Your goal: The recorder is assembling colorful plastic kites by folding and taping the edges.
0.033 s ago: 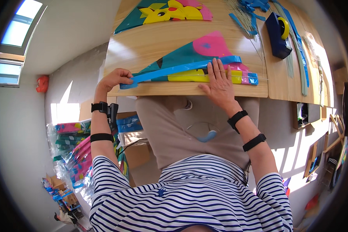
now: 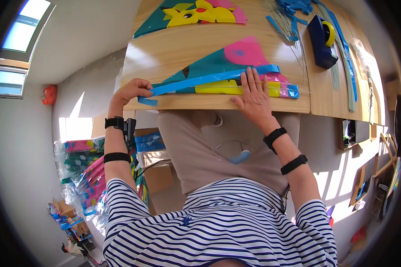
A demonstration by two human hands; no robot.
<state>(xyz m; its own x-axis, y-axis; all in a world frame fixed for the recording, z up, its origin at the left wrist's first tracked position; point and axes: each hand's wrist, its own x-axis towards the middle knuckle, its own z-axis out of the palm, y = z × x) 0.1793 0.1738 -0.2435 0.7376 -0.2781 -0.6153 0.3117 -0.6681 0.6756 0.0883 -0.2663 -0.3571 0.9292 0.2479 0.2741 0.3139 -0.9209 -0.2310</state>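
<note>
Head view: I am sitting at a wooden table (image 2: 178, 49) and working on a kite (image 2: 218, 66), a teal sheet with a pink patch and a yellow part, lying flat near the table's front edge. My left hand (image 2: 131, 91) is curling at the kite's left tip, fingers closed and pinching the end of a blue strip (image 2: 200, 79). The strip is running along the kite from that hand up to the right, where it is passing just above my right hand (image 2: 254, 100). That hand is lying open and flat, fingers spread, pressing down on the kite's yellow part and holding nothing. Both my wrists are wearing black bands.

Farther back on the table a second kite (image 2: 196, 13) with a yellow figure is lying well apart from the first. To the right a dark blue tape dispenser (image 2: 321, 42) with a yellow roll is standing, beside thin rods (image 2: 343, 53) and loose blue strips. Down at my left, bagged kites (image 2: 82, 173) are piling on the floor
</note>
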